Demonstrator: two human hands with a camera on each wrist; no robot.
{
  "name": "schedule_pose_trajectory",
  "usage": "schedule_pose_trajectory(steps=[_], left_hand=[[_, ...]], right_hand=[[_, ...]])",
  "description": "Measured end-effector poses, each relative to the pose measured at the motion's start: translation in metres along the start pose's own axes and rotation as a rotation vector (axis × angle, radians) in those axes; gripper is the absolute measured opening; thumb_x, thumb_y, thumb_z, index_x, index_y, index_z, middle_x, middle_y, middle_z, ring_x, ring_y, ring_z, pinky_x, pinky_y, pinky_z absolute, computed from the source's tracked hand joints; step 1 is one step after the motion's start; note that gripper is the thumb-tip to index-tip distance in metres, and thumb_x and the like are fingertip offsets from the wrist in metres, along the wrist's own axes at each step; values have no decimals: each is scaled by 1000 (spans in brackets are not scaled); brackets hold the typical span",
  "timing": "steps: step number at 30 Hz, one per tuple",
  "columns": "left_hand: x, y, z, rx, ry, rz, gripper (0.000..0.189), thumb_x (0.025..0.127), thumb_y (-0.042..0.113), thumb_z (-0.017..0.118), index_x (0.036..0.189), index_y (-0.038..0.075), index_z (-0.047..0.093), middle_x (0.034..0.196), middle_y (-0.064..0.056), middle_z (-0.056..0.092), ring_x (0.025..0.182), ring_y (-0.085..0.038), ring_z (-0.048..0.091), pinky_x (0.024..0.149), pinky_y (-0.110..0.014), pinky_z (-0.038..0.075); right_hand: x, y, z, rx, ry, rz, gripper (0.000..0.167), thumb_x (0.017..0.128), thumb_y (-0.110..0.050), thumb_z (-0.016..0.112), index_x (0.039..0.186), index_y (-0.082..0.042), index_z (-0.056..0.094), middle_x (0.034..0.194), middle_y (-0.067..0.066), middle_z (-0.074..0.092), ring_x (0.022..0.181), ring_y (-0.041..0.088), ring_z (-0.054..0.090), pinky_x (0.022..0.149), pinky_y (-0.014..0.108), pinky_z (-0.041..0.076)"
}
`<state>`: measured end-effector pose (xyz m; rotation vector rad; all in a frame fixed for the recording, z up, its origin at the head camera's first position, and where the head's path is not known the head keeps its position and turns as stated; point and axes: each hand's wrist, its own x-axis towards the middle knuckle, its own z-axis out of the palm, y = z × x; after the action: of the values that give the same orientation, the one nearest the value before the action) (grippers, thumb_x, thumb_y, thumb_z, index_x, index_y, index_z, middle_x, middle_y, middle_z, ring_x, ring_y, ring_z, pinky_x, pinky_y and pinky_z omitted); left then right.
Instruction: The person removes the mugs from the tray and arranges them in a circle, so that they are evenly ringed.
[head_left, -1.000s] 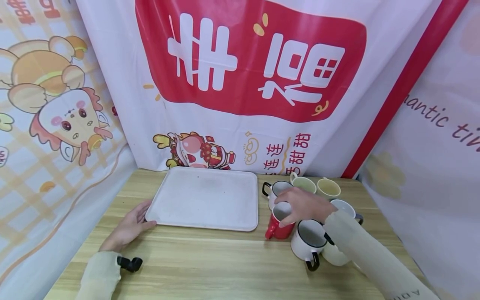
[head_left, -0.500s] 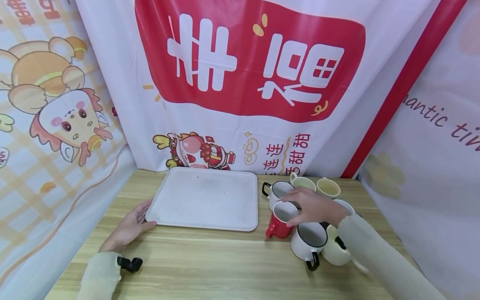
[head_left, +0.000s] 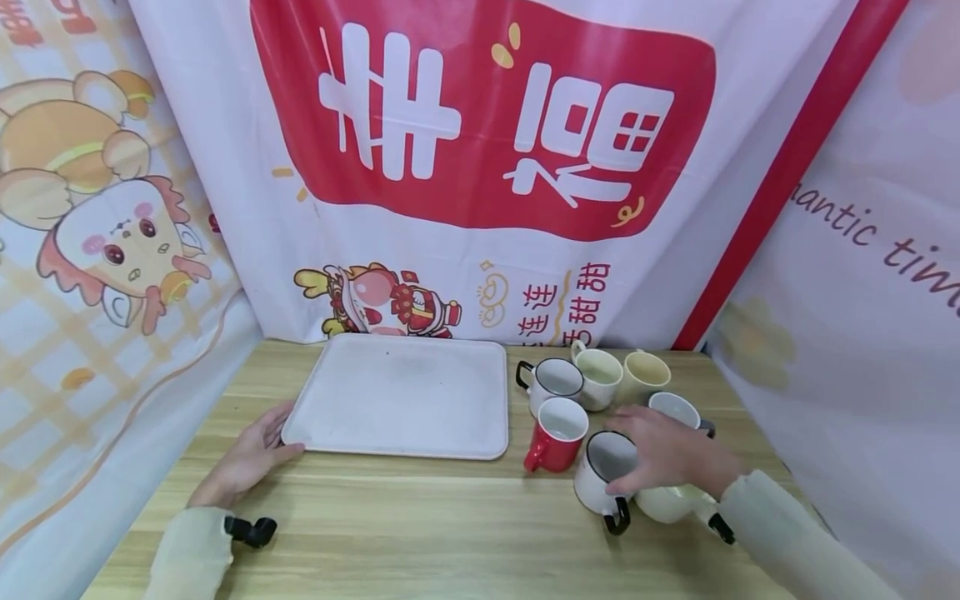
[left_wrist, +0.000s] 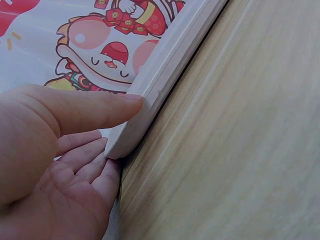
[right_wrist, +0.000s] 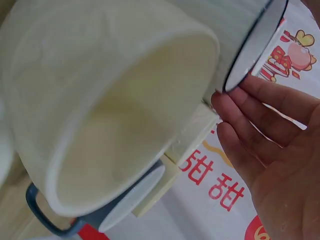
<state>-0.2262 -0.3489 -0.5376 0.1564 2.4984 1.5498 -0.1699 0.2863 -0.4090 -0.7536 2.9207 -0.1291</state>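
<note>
My left hand (head_left: 251,458) is at the front left corner of a white rectangular tray (head_left: 397,400). In the left wrist view the thumb lies on one side of the corner and the fingertips on the other, holding it between them. My right hand (head_left: 663,450) is over a white mug with a black rim and handle (head_left: 592,487). Its fingers look nearly straight in the right wrist view, fingertips touching the mug's dark rim; the thumb is hidden there. A cream mug (right_wrist: 150,100) stands close by, partly covered by the hand in the head view. Left of the white mug is a red mug (head_left: 551,450).
Behind these stand another black-rimmed white mug (head_left: 536,396), a pale green mug (head_left: 598,396), a yellow mug (head_left: 648,367) and a white mug with a grey handle (head_left: 675,406). All are on the wooden table (head_left: 412,533), right of the tray. Printed cloths (head_left: 480,125) hang behind.
My right hand has left the red mug and moved right and nearer, to the black-rimmed white mug. The left hand stays at the tray corner. The head view has shifted slightly.
</note>
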Motion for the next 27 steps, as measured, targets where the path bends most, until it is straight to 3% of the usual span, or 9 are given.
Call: schedule_pose_trajectory(steps=[5,12,20,23,27], left_hand=[[3,-2,-2,17,-2,5,91,102,20,71,169,2,12,176,-24,15,162,-45,17,131,-52,24],[6,-1,1,-13,-17,28,90,102,13,70,168,0,11,175,-27,15,162,-48,17,130,-60,21],[6,3,-4,40,-18,44,88,103,14,68,167,-3,11,175,-29,12,161,-50,15,130,-58,23],[3,9,-6,103,-19,83,84,103,12,67,166,-6,14,173,-32,14,160,-52,17,128,-62,23],[-2,22,-8,287,17,141,84,102,11,68,165,-9,16,170,-37,19,156,-58,21,125,-72,24]], right_hand=[[3,-2,4,-4,-2,43,93,74,-73,81,134,-3,69,142,22,64,131,42,61,107,62,59],[6,1,8,18,5,58,91,73,-73,82,132,-5,70,138,19,67,129,41,62,106,62,60],[1,6,-5,36,112,12,85,81,-72,78,130,-3,71,133,16,71,125,38,66,106,59,59],[-6,10,-10,54,150,44,85,85,-68,77,134,1,68,140,22,67,131,44,61,111,63,54],[-17,16,-13,75,162,109,86,91,-66,71,143,2,61,148,26,60,138,49,54,116,68,48]])
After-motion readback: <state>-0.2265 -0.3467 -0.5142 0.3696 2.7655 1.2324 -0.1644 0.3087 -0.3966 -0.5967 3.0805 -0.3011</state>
